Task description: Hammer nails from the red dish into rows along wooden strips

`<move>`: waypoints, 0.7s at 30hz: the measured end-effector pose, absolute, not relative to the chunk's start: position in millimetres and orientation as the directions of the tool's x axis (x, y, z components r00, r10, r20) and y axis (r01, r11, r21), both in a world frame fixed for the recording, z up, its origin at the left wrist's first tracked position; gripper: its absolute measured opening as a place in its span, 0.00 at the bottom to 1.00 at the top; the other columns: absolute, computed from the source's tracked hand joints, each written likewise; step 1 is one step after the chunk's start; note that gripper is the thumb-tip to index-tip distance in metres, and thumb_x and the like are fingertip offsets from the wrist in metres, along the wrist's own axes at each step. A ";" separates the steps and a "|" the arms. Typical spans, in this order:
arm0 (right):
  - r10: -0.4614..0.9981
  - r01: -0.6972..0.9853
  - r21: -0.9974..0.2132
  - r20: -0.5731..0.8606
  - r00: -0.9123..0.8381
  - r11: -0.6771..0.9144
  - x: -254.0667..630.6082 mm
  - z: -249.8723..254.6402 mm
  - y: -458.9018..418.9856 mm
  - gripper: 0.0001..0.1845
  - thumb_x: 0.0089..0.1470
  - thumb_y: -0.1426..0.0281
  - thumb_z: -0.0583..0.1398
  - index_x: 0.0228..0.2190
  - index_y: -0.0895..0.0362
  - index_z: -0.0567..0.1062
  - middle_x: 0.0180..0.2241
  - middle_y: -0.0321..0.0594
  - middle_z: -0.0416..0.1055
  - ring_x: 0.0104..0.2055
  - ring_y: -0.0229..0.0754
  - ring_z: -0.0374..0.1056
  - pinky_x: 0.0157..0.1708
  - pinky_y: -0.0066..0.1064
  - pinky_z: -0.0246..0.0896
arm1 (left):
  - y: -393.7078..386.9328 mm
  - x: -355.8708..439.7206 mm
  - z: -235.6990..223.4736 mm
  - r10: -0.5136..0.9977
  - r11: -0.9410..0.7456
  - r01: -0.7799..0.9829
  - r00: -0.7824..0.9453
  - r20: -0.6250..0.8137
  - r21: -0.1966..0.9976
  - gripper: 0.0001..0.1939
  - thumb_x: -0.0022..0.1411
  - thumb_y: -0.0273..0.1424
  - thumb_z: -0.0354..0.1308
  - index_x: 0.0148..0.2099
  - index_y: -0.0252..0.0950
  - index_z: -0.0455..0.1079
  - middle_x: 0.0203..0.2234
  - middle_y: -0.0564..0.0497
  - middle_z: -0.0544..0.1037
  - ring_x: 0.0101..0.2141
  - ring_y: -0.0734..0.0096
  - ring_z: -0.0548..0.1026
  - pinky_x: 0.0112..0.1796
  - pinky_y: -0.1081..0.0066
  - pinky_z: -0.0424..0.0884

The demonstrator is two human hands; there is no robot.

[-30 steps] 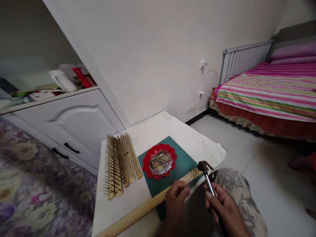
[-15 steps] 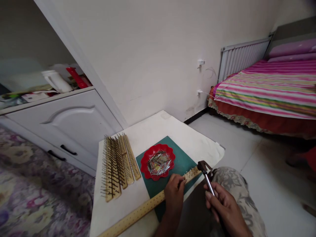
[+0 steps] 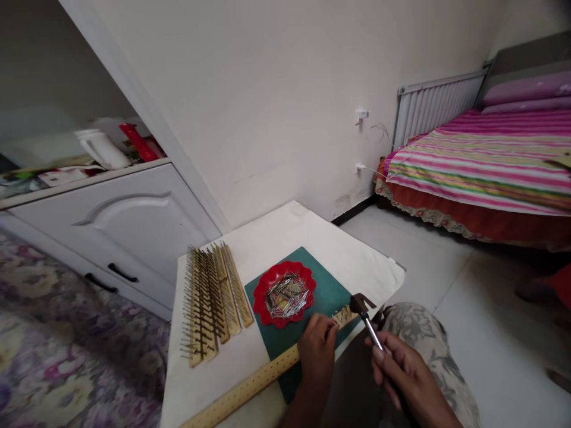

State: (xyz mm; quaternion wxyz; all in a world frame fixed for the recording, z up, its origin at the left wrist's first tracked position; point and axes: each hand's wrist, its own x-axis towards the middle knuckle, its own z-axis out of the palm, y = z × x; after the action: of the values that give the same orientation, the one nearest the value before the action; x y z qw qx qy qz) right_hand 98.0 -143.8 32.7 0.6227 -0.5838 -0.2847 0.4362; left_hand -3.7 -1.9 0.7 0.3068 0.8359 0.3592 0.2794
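Note:
My right hand grips a claw hammer by its shaft. The dark head hangs over the far end of a long wooden strip, which has rows of small holes. Several nails stick up from that end. My left hand is closed over the strip just short of these nails, thumb and fingertips pinched together. Whatever the pinch holds is too small to make out. Beyond the left hand, a red scalloped dish full of loose nails rests on a green mat.
Several wooden strips studded with upright nails lie side by side on the left of the white-topped table. A white cabinet stands to the left. At the right are my knee and a bed with a striped cover.
My left hand has shifted slightly forward along the strip, its fingertips now down close to the standing nails. The hammer head has lowered and moved a little left. The view has turned slightly.

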 end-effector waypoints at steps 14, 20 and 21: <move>0.934 -0.148 -0.980 -0.171 0.312 -0.130 83.3 37.9 -138.6 0.20 0.55 0.50 0.52 0.29 0.55 0.63 0.16 0.25 0.62 0.09 0.25 0.48 0.10 0.18 0.38 | -1.9 0.7 -8.8 0.790 -0.558 0.512 0.569 0.228 0.653 0.11 0.61 0.29 0.48 0.30 0.37 0.70 0.27 0.53 0.70 0.27 0.74 0.68 0.27 0.74 0.57; 0.935 -0.121 -0.981 -0.181 0.304 -0.150 84.5 41.5 -139.5 0.20 0.56 0.50 0.51 0.31 0.55 0.63 0.17 0.25 0.62 0.10 0.25 0.48 0.10 0.18 0.38 | -2.3 1.1 -8.2 0.791 -0.562 0.506 0.562 0.244 0.655 0.12 0.61 0.29 0.48 0.28 0.36 0.69 0.26 0.54 0.69 0.25 0.75 0.66 0.26 0.74 0.55; 0.937 -0.118 -0.981 -0.180 0.300 -0.151 84.8 41.3 -139.6 0.20 0.56 0.50 0.51 0.31 0.55 0.63 0.17 0.25 0.62 0.10 0.25 0.49 0.10 0.18 0.38 | -2.1 1.1 -8.9 0.790 -0.563 0.508 0.563 0.244 0.651 0.12 0.62 0.29 0.48 0.28 0.36 0.69 0.25 0.54 0.69 0.25 0.75 0.66 0.26 0.74 0.55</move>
State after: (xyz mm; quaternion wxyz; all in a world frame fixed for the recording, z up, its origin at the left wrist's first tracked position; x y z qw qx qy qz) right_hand 84.8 -139.6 41.3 0.5509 -0.5886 -0.3478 0.4787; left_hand 1.1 -2.1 -8.9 0.2649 0.8433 0.3848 0.2655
